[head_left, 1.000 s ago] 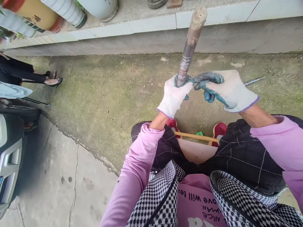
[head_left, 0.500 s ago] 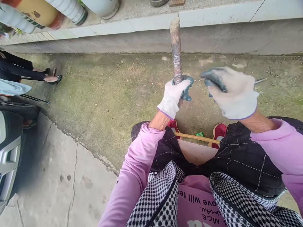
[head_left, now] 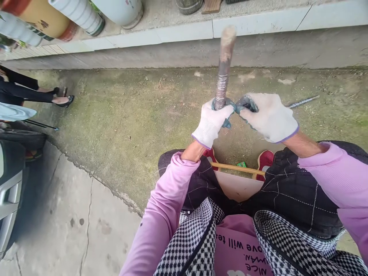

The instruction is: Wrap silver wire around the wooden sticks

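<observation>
My left hand (head_left: 214, 120), in a white glove with grey-blue coated fingers, is closed around a wooden stick (head_left: 225, 55). The stick stands up from the fist, its top tilted slightly right and away from me. Turns of thin silvery wire (head_left: 221, 83) are wound around the stick just above the fist. My right hand (head_left: 266, 115), gloved alike, is closed in a pinch, its fingertips meeting the left thumb. The wire's loose end between the hands is hidden by the fingers now.
A thin pointed grey piece (head_left: 304, 102) lies on the mossy ground beyond my right hand. Pots (head_left: 117, 13) stand on the tiled ledge (head_left: 184, 31) ahead. A person's legs (head_left: 28, 90) and a car wheel (head_left: 11, 191) are at left. A small green wrapper (head_left: 241, 164) lies between my shoes.
My right hand has moved left, closing the gap to the left thumb; the wire stretched between them earlier is no longer visible. The stick's top has tilted to the right.
</observation>
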A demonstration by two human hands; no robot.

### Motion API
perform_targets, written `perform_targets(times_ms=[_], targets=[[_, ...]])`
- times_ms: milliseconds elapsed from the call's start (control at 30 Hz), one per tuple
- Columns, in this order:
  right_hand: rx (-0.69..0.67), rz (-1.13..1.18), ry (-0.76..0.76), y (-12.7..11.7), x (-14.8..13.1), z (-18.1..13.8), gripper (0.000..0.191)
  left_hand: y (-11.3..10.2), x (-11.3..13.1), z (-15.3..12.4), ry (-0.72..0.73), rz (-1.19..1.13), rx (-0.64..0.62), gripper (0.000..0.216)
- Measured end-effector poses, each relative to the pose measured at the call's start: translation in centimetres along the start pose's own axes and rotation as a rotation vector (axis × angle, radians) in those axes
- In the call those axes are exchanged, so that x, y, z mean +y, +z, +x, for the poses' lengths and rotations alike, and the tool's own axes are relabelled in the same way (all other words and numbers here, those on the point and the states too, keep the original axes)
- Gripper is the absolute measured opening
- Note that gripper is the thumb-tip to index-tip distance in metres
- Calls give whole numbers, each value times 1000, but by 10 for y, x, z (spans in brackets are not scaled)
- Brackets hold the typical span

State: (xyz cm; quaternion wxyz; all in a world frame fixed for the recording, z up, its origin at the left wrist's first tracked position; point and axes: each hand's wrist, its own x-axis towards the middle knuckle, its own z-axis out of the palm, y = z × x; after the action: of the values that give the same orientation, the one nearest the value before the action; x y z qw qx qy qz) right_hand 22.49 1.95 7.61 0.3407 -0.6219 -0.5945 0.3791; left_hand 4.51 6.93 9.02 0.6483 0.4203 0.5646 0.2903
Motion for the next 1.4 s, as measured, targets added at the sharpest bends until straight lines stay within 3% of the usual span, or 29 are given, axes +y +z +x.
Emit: perform_targets(times_ms=[133, 233, 467, 600, 767, 967, 1133, 1233, 1400], targets=[[-104, 411, 128, -1, -1, 2, 43, -4, -4, -1, 110, 112, 5, 21], [-128, 583, 156, 0, 4, 4, 48, -7, -6, 0, 156, 126, -23, 22], [-173, 666, 251, -2, 17, 4, 46, -4, -1, -8, 177, 193, -67, 22], [-157, 672, 223, -1, 15, -4, 45, -2, -6, -17, 165, 164, -50, 19], [-120, 475, 209, 7, 3, -16, 42, -15, -19, -21, 71, 79, -78, 34], [-118, 120, 94, 26, -2, -23, 16, -45, -24, -30, -36, -143, -168, 50], [-153, -241, -76, 34, 6, -27, 23, -61, -30, -41, -29, -65, -105, 48], [-219, -416, -92, 32, 9, -29, 25, -70, -38, -45, -23, -8, -60, 46], [-234, -523, -183, 27, 16, -25, 24, -84, -66, -43, -89, -79, -168, 41]])
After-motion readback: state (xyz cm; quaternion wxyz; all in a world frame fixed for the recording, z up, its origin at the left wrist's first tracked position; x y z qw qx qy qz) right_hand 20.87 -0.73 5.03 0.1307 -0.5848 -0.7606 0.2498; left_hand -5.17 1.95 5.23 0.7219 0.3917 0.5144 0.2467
